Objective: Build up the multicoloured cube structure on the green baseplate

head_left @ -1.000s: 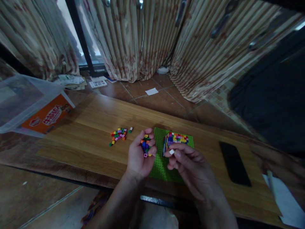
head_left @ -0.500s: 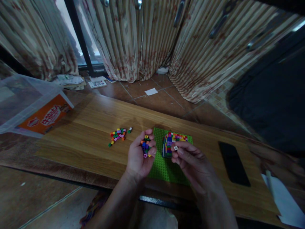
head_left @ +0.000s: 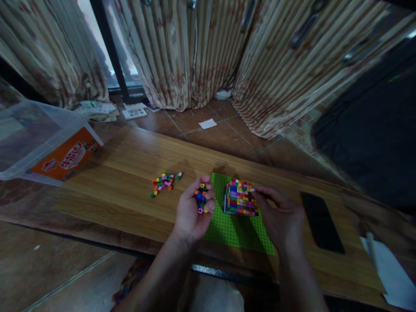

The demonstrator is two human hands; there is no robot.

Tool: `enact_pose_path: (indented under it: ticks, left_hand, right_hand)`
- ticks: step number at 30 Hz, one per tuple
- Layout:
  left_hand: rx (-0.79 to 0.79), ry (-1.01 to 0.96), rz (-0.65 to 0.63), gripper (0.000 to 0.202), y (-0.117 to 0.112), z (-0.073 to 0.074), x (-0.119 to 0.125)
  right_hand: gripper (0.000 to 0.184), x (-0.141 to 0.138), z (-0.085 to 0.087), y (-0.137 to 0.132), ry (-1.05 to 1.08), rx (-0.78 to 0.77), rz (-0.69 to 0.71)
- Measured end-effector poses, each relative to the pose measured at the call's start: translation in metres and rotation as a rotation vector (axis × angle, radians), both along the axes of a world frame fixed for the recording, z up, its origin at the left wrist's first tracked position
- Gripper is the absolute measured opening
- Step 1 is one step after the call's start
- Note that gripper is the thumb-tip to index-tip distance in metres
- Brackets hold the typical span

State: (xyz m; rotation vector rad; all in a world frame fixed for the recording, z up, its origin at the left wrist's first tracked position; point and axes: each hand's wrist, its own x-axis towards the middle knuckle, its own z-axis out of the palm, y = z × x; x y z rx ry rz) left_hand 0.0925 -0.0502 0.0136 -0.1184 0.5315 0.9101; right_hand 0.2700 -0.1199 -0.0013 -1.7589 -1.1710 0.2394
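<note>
Striped, flower-printed curtains [head_left: 169, 56] hang behind the wooden table [head_left: 113, 164] where I have my hands. On it lies a green studded baseplate [head_left: 224, 229], and towards its far side sits the brick block [head_left: 240, 200]: squat, boxy, tightly packed, a patchwork of tiny squares in red, yellow, green, orange, pink and white, with a bluish-purple patch near its left edge and a narrow left side banded in layers. My right hand [head_left: 282, 219] has thumb and fingertips pinched together on one small white brick [head_left: 252, 190], right at the block's far right corner; I can't tell whether it is seated there. My left hand [head_left: 193, 212] is palm up, fingers half curled around a handful of loose bricks [head_left: 200, 199], blue, yellow, orange and pink among them. To its left, more bricks [head_left: 162, 183] lie scattered on the wood.
</note>
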Motion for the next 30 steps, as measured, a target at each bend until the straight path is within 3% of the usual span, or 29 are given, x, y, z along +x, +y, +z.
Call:
enact_pose_path:
  ticks: [13,25,30]
  left_hand:
    - [-0.011,-0.006,-0.004,0.025,0.000,0.000,-0.001]
    - [-0.011,-0.007,-0.008,0.026,0.000,-0.001,-0.001]
    - [-0.019,-0.017,-0.018,0.026,0.001,0.000,-0.001]
  right_hand:
    - [0.016,-0.012,0.000,0.018,-0.430,-0.063,0.110]
    - [0.021,-0.010,-0.004,0.017,-0.588,-0.020,0.068]
    - [0.016,-0.014,-0.007,0.020,-0.498,0.005,-0.011]
